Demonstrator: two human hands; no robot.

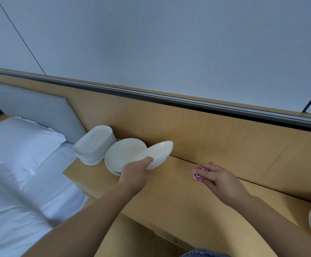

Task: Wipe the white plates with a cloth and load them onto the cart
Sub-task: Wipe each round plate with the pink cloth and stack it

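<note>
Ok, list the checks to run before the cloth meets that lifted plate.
1. The left hand grips the lifted plate by its rim: ok.
2. Plate clear of the round stack: cannot tell, they overlap in view.
3. The right hand holds the pink cloth: ok.
4. Cloth touching the plate: not ok, they are apart.
5. The cart in view for loading: not ok.

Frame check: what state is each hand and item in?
left hand: grips white plate by rim
white plate: tilted, lifted off stack
round plate stack: resting on wooden ledge
oblong dish stack: resting, untouched
right hand: holds pink cloth
pink cloth: bunched
</note>
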